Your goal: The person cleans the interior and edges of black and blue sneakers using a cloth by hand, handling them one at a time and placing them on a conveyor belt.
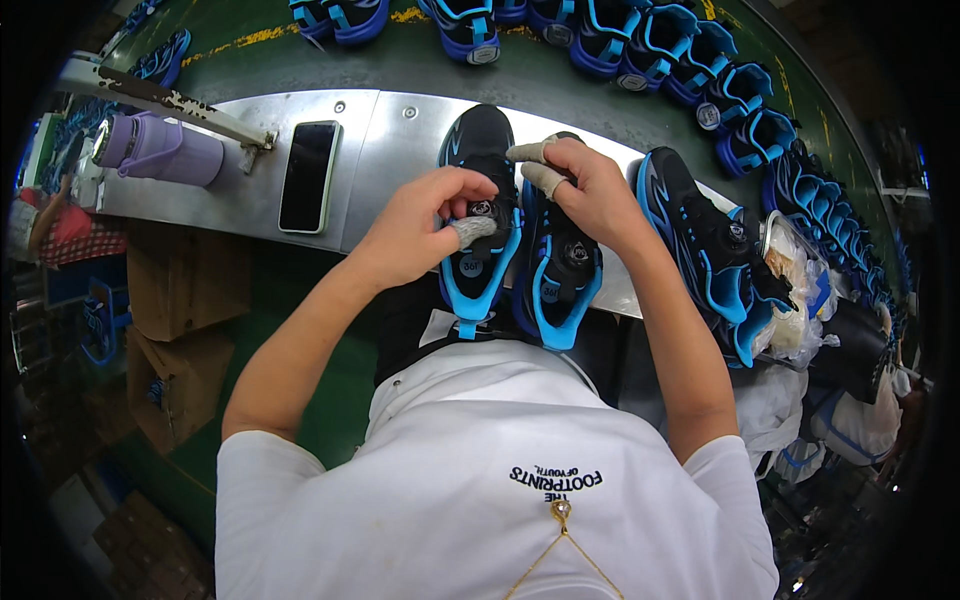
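Two black sneakers with bright blue linings lie side by side on the metal bench, toes away from me. My left hand (425, 225) is closed over the left sneaker (478, 140), its thumb in a grey finger cover and pressed beside the round dial on the tongue. From the right, my right hand (592, 190) reaches over the toe of the second sneaker (565, 280). Its two covered fingertips come close together at the left sneaker's side; whatever they pinch is too small to make out. A third sneaker (690, 235) lies beside my right forearm.
On the bench (395, 150) to the left are a phone (310, 175) and a lilac bottle (165, 148) by a metal bar. Beyond, rows of sneakers (655, 45) stand on a green surface. Plastic bags (800, 270) lie at right, cardboard boxes (185, 285) at lower left.
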`<state>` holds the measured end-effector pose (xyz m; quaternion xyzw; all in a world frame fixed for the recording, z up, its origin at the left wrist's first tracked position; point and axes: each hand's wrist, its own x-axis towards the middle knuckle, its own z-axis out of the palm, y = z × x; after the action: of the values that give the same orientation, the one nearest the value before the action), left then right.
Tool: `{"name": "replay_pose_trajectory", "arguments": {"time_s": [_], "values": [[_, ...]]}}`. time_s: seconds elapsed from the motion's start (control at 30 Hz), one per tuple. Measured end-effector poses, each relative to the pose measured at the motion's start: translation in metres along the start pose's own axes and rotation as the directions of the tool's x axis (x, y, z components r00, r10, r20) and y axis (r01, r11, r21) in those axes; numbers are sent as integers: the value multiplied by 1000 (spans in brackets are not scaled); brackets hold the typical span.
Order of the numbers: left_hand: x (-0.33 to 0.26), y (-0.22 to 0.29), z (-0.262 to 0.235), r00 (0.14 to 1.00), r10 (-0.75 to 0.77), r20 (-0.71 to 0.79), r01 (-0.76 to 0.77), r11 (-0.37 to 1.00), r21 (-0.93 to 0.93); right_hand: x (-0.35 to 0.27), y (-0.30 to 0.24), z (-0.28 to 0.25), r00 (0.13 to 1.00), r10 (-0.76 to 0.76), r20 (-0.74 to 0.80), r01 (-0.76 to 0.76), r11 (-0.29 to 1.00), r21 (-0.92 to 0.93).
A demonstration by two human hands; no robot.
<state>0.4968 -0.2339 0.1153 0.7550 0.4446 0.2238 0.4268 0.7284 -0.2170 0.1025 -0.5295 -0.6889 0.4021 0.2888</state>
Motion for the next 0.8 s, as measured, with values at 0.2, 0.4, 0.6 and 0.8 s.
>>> {"name": "replay_pose_trajectory", "arguments": {"time_s": [0.2, 0.4, 0.6, 0.8], "values": [[-6, 1, 1, 987, 161, 2, -161, 986, 50, -1, -5, 3, 999, -10, 45, 8, 999, 52], [-12, -16, 18, 953, 279, -121, -259, 953, 160, -2, -11, -2, 997, -4, 77, 4, 1000, -2], [-18, -4, 25, 948, 203, -244, -180, 977, 114, -2, -9, -7, 998, 2, 61, 0, 999, -36], [-18, 3, 42, 899, -24, -436, 112, 978, 175, -4, -11, -2, 995, 46, 87, -38, 995, -97]]}}
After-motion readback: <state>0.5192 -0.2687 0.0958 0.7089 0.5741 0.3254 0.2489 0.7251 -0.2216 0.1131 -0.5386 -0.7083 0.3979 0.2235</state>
